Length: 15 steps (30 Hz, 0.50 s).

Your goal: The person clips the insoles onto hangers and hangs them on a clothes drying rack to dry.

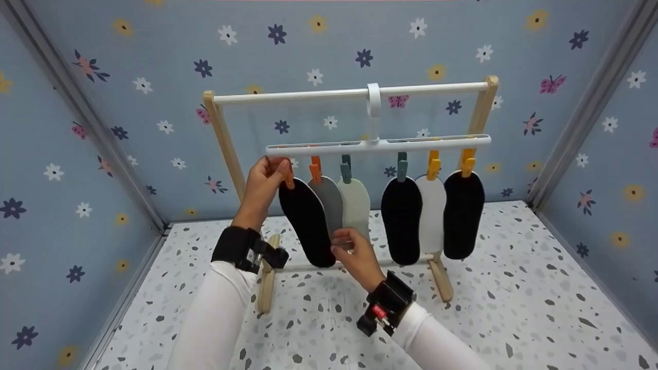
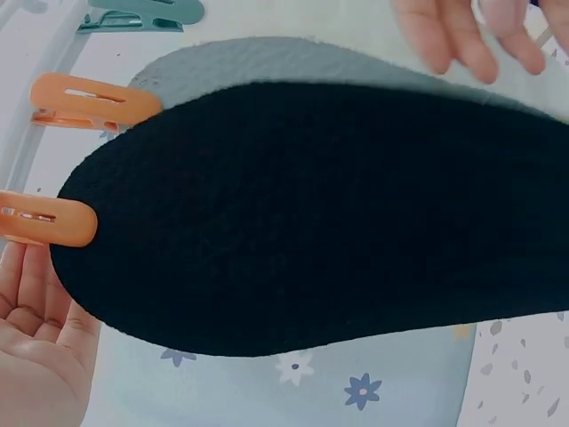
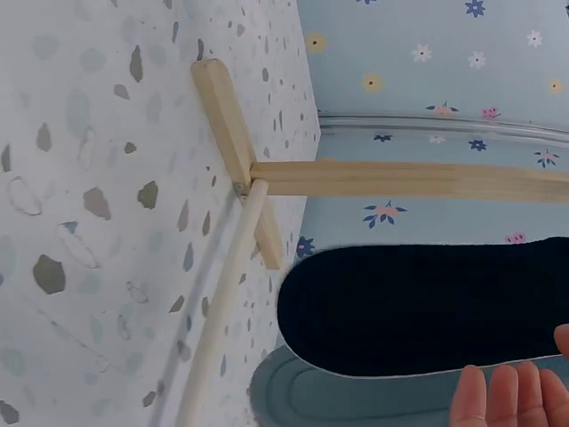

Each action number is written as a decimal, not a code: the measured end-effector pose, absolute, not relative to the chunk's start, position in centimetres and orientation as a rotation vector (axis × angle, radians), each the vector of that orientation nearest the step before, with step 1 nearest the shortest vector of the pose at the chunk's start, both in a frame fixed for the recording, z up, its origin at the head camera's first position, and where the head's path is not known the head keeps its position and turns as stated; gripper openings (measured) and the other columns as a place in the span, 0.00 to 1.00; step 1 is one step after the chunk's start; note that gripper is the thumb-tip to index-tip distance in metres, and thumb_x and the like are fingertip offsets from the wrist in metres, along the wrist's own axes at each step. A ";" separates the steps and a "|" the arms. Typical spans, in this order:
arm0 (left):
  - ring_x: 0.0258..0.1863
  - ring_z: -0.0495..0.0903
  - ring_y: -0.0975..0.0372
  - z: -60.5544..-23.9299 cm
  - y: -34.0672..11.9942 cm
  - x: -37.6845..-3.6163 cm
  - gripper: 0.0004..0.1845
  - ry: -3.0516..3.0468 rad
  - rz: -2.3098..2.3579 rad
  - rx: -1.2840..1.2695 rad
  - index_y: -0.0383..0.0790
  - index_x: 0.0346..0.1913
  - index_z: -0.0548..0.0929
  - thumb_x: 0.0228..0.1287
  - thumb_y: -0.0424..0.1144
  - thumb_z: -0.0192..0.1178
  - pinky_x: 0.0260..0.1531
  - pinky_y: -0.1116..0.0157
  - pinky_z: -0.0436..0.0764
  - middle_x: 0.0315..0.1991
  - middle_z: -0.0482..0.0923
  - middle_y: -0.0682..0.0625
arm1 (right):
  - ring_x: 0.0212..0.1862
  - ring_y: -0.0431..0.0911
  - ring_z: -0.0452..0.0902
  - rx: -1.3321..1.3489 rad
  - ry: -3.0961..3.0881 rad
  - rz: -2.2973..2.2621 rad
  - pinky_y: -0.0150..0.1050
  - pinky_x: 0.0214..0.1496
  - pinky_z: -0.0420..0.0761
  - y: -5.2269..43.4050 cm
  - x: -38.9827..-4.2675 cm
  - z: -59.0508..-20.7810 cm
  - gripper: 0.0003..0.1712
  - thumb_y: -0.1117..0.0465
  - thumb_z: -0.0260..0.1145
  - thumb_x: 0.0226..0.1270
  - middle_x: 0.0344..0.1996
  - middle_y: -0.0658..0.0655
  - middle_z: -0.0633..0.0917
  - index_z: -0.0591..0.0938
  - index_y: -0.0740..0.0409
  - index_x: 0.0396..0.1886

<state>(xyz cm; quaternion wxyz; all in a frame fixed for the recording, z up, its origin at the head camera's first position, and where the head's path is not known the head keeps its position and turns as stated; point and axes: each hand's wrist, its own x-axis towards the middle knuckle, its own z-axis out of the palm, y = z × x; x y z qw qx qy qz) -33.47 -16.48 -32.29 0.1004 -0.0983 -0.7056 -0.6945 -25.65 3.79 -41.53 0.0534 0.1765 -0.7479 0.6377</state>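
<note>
A white hanger [image 1: 329, 149] carries several insoles on clips. My left hand [image 1: 262, 187] pinches the orange clip [image 1: 289, 174] at its left end, thumb on the near side. From that clip hangs a black insole [image 1: 307, 221], slanting down to the right; it fills much of the left wrist view. My right hand [image 1: 359, 257] is by the insole's lower right edge with loosely bent fingers [image 3: 502, 396]; the left wrist view shows a small gap between them. Behind are a grey insole [image 1: 329, 198] on an orange clip [image 1: 315, 169] and a pale green insole [image 1: 355, 200] on a green clip [image 1: 346, 169].
On the hanger's right half hang a black insole [image 1: 401, 221], a white insole [image 1: 432, 216] and another black insole [image 1: 463, 216]. The hanger hooks over the white bar [image 1: 293, 96] of a wooden-legged rack [image 1: 226, 144], standing on a speckled surface [image 1: 318, 329] before a flowered wall.
</note>
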 end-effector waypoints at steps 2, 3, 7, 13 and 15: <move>0.33 0.73 0.62 -32.3 -16.6 -33.5 0.13 -2.076 -2.050 -0.266 0.36 0.47 0.71 0.70 0.44 0.51 0.45 0.65 0.71 0.33 0.72 0.50 | 0.43 0.57 0.76 0.522 -2.270 1.982 0.37 0.40 0.77 4.3 -26.0 -42.7 0.16 0.75 0.58 0.60 0.42 0.73 0.78 0.73 0.77 0.48; 0.33 0.72 0.62 -32.3 -16.6 -33.5 0.13 -2.075 -2.042 -0.257 0.37 0.47 0.71 0.70 0.44 0.52 0.46 0.65 0.71 0.34 0.72 0.51 | 0.42 0.55 0.77 0.516 -2.267 2.001 0.35 0.39 0.77 4.5 -26.1 -43.4 0.16 0.74 0.58 0.61 0.42 0.73 0.78 0.73 0.76 0.49; 0.31 0.73 0.61 -32.4 -16.7 -33.5 0.13 -2.036 -2.010 -0.269 0.36 0.46 0.72 0.70 0.43 0.53 0.42 0.65 0.72 0.32 0.72 0.50 | 0.39 0.49 0.77 0.484 -2.265 2.043 0.34 0.36 0.79 5.7 -26.5 -45.7 0.16 0.71 0.59 0.62 0.41 0.66 0.79 0.74 0.73 0.50; 0.32 0.73 0.60 -32.7 -16.9 -33.1 0.15 -1.992 -1.973 -0.256 0.36 0.49 0.74 0.69 0.45 0.54 0.39 0.66 0.73 0.35 0.73 0.49 | 0.41 0.52 0.76 0.421 -2.294 2.092 0.46 0.41 0.81 7.6 -25.2 -46.6 0.14 0.71 0.58 0.64 0.40 0.62 0.80 0.74 0.72 0.49; 0.32 0.73 0.60 -32.8 -16.9 -33.1 0.17 -1.981 -1.965 -0.259 0.35 0.50 0.74 0.69 0.46 0.54 0.40 0.66 0.73 0.35 0.73 0.49 | 0.41 0.53 0.76 0.415 -2.300 2.088 0.49 0.42 0.81 8.1 -24.5 -46.4 0.14 0.72 0.57 0.64 0.40 0.64 0.80 0.73 0.74 0.48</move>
